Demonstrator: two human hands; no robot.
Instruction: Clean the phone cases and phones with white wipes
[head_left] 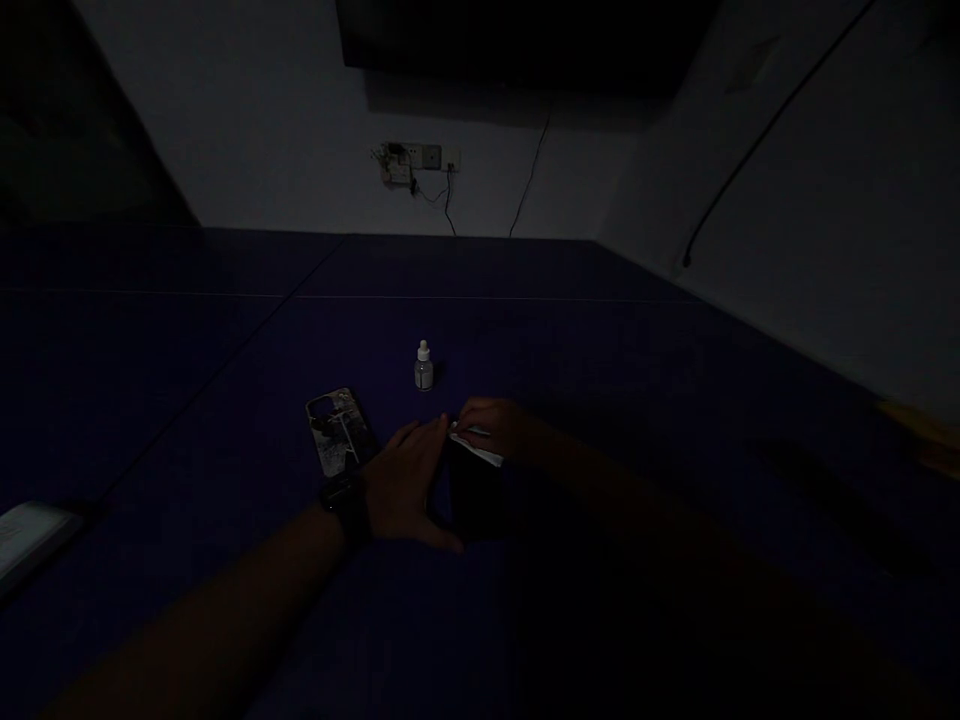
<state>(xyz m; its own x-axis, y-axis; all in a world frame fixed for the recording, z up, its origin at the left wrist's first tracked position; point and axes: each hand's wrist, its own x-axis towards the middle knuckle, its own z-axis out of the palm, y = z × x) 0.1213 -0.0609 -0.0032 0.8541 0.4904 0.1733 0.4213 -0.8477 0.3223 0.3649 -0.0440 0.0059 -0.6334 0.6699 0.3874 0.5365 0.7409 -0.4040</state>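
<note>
The light is very dim. My left hand (405, 485), a black watch on its wrist, has fingers and thumb stretched apart around the edges of a dark, flat phone (480, 495). Most of the phone's outline is lost in shadow. At its far end, my right hand (499, 428) is closed on a white wipe (480, 452) pressed against the phone's surface. Whether the wipe is paper or cloth I cannot tell. A patterned phone case (337, 430) with a camera cutout lies left of my left hand. Beyond both hands stands a small dropper bottle (424, 370) with a white top.
These things rest on a broad dark-blue surface (360, 330). A pale box-like object (34, 540) sits at the left edge. Something yellow (922, 425) lies far right. Sockets with cables (420, 160) are on the back wall, under a dark screen (525, 45).
</note>
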